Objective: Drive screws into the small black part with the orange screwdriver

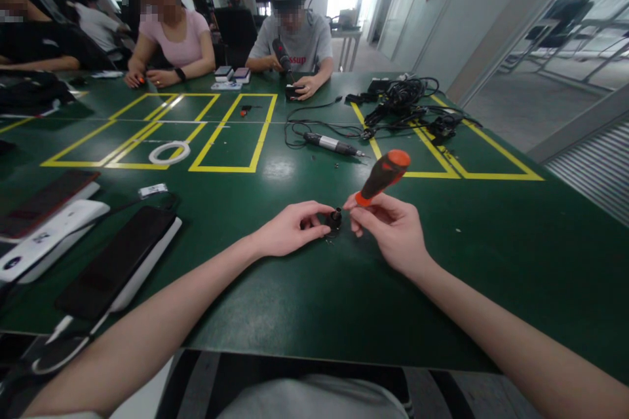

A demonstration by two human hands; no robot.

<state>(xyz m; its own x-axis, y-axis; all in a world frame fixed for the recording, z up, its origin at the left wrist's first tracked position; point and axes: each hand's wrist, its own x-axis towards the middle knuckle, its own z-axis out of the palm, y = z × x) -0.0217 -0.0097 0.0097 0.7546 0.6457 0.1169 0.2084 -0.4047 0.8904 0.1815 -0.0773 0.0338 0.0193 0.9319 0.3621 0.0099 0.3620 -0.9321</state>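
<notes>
My left hand rests on the green table with thumb and fingers closed around a small dark cylindrical part that stands on the tabletop. Just right of it, my right hand grips a screwdriver with an orange and black handle, the handle tilted up and to the right. The screwdriver's shaft and tip are largely hidden by my fingers. A few tiny bits, perhaps screws, lie in front of the dark part.
Beyond my hands lies a black and silver corded pen-shaped tool. A tangle of black cables sits at the back right. Phones and power banks are at left, near a white ring. Co-workers sit across the table.
</notes>
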